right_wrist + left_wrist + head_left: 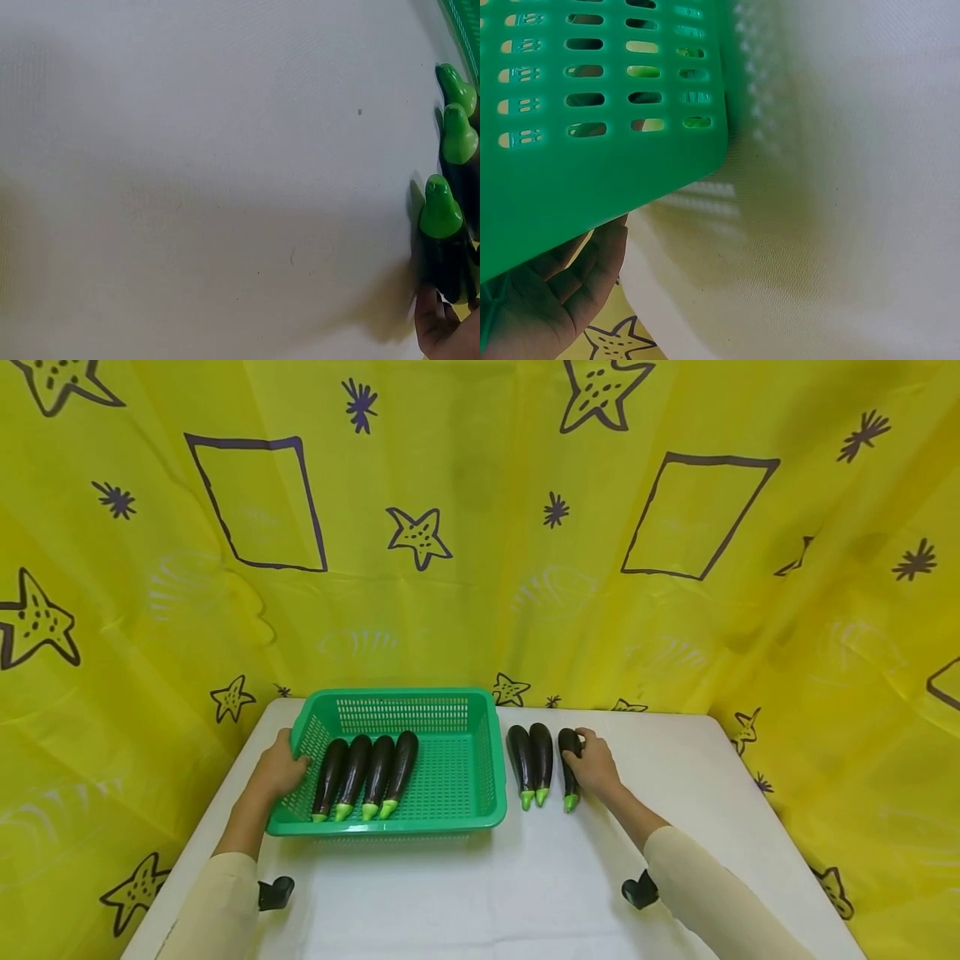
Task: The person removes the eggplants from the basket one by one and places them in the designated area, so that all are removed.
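Note:
A green plastic basket (450,777) stands on the left part of the table, with several dark eggplants (352,777) side by side in its left half. My left hand (282,766) grips the basket's left rim; in the left wrist view its fingers (604,262) curl under that rim. To the right of the basket, two eggplants (531,764) lie close together on the table. Just right of them, my right hand (595,766) holds another eggplant (569,768) near its upper part, thumb on one side. Its green stem end (440,208) points toward me.
A white-covered table (480,902) carries everything. Yellow curtains (480,610) printed with stars and frames hang behind it and along both sides. A dark strap piece (276,893) sticks out by the left sleeve, and a similar piece (640,890) by the right.

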